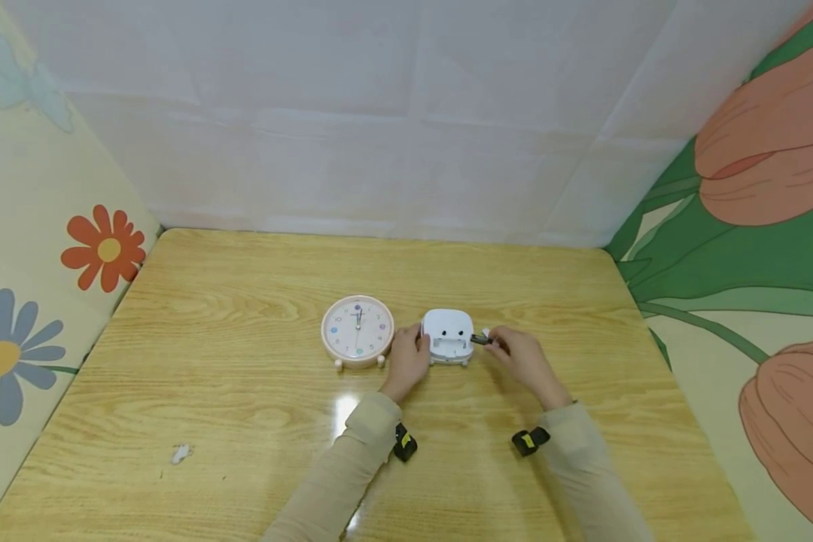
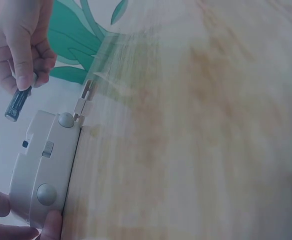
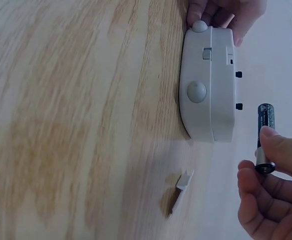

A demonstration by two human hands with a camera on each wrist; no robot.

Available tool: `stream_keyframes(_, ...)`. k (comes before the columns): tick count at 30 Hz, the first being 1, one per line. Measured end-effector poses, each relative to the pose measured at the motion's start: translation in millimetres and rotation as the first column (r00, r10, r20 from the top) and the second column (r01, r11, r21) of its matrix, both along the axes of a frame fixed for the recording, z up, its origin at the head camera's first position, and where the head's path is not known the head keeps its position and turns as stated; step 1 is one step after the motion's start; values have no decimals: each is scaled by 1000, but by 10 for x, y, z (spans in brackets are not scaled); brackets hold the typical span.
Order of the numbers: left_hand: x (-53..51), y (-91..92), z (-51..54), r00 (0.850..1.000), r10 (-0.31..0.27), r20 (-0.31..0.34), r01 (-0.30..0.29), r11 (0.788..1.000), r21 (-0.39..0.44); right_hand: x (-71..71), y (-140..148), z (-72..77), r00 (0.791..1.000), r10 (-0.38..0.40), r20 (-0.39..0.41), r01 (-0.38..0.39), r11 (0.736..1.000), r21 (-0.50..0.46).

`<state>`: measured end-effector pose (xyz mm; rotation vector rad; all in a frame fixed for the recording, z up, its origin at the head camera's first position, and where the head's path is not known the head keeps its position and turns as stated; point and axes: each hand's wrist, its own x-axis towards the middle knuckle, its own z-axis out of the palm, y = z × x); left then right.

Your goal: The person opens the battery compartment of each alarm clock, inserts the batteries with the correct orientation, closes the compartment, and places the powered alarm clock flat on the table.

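A small white clock (image 1: 448, 331) lies with its back up, showing two dark knobs and an open battery compartment. My left hand (image 1: 409, 361) grips its left side between thumb and fingers. To its right, my right hand (image 1: 520, 363) pinches a dark battery (image 3: 265, 120) between thumb and fingertips, apart from the clock. The same battery (image 2: 17, 105) shows above the clock's back in the left wrist view. A small white battery cover (image 3: 182, 190) lies on the table near the right hand. Two round feet (image 3: 196, 91) stick out from the clock's lower edge.
Left of my left hand lies a round pink alarm clock (image 1: 357, 329), face up. The wooden table (image 1: 244, 421) meets a white cloth backdrop (image 1: 393, 150) at the back, with flower-printed panels on both sides. A small pale patch (image 1: 181, 453) marks the table's front left.
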<state>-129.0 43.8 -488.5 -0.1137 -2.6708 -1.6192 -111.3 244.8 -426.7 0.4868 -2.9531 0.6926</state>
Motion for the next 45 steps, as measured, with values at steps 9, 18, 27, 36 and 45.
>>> stream_keyframes(9, 26, 1, 96, 999, 0, 53, 1, 1000, -18, -20, -76, -32, 999, 37, -10, -37, 999, 4)
stream_keyframes(18, 28, 2, 100, 998, 4, 57, -4, 1000, -2, -51, -159, -33, 996, 73, -42, -73, 997, 3)
stream_keyframes(27, 23, -1, 85, 999, 2, 48, -2, 1000, -3, -87, -218, -2, 996, 73, -46, -72, 997, 28)
stream_keyframes(36, 26, -7, 88, 999, -6, 52, 6, 1000, -1, -87, -263, 5, 996, 83, -25, -83, 996, 34)
stream_keyframes(45, 29, -5, 91, 999, -2, 34, 2, 1000, 2, -64, -253, -4, 997, 60, -38, -61, 998, -27)
